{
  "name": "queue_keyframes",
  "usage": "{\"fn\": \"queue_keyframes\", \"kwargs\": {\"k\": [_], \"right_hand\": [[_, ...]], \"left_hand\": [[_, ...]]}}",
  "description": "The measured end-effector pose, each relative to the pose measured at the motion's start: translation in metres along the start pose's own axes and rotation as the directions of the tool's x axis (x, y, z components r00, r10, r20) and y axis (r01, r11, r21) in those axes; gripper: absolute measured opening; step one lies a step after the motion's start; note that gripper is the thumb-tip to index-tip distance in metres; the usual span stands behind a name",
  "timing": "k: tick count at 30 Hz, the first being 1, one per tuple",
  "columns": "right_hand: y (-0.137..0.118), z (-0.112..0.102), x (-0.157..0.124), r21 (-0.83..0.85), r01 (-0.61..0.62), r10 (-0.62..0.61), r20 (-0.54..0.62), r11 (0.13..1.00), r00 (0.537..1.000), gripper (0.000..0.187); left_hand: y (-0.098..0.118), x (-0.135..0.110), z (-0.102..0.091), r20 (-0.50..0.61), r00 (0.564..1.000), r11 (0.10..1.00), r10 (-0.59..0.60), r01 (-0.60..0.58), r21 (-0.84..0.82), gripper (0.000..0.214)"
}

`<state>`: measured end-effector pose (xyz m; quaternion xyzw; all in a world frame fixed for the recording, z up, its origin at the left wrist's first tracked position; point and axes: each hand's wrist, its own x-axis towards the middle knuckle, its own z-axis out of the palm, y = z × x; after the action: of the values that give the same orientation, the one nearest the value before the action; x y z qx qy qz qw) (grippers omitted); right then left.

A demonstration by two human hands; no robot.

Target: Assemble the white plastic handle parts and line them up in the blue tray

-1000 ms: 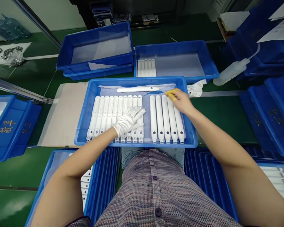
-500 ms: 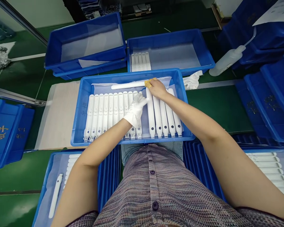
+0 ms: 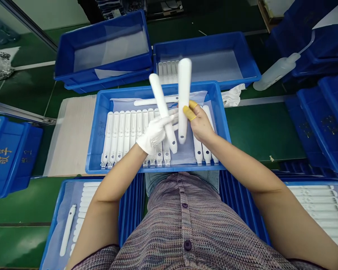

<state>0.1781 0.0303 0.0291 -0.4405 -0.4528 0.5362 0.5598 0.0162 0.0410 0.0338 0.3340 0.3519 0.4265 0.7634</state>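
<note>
In a white glove, my left hand [image 3: 157,132] grips a long white plastic handle [image 3: 162,105], which leans with its top to the left. My right hand [image 3: 198,120], with yellow covers on its thumb and a finger, holds a second, nearly upright white plastic handle [image 3: 184,90]. Both pieces are raised above a blue tray [image 3: 135,91]. Inside that tray, a row of white parts [image 3: 126,131] with inner sides facing up fills the left. A few smooth handles [image 3: 205,152] lie at the right, and another one [image 3: 143,101] lies crosswise along the back.
Behind stand a blue tray [image 3: 202,42] with several white parts and stacked blue trays [image 3: 101,35]. A squeeze bottle [image 3: 276,71] and crumpled white cloth [image 3: 233,95] are at the right. Pale sheets [image 3: 73,131] lie left; trays of white parts [image 3: 67,228] flank my body.
Two smooth handles have been lifted from the right-hand group, one now in each hand. My right hand has moved down and right from the tray's back; my left hand has shifted slightly left.
</note>
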Motion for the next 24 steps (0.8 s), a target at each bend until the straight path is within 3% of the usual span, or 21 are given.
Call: {"fn": "queue_keyframes", "kwargs": {"k": [3,6,10,15,20,24], "right_hand": [[-0.009,0.005,-0.004,0.198,-0.026,0.038,-0.056,0.980,0.998,0.034],[-0.013,0.006,-0.006,0.377,-0.201,0.190,0.068,0.904,0.979,0.029],[-0.010,0.008,-0.007,0.497,-0.372,0.317,0.194,0.784,0.928,0.021],[-0.009,0.009,-0.008,0.468,-0.387,0.335,0.193,0.794,0.922,0.024],[-0.002,0.010,-0.007,0.503,-0.342,0.328,0.119,0.794,0.937,0.031],[0.007,0.010,-0.003,0.533,-0.367,0.343,0.148,0.763,0.928,0.030]], "left_hand": [[0.011,-0.006,0.001,-0.102,0.986,0.987,0.134,-0.142,-0.069,0.025],[0.011,-0.009,0.002,-0.106,0.985,0.981,0.134,-0.147,-0.125,0.032],[-0.003,-0.006,0.003,-0.045,0.990,0.990,0.135,-0.137,-0.040,0.036],[-0.010,-0.008,-0.001,-0.018,0.988,0.988,0.154,-0.154,0.033,0.046],[-0.006,-0.010,-0.002,0.002,0.999,0.998,0.037,-0.037,-0.057,0.034],[-0.007,-0.007,-0.002,0.036,0.999,0.993,0.003,0.002,-0.120,0.037]]}}
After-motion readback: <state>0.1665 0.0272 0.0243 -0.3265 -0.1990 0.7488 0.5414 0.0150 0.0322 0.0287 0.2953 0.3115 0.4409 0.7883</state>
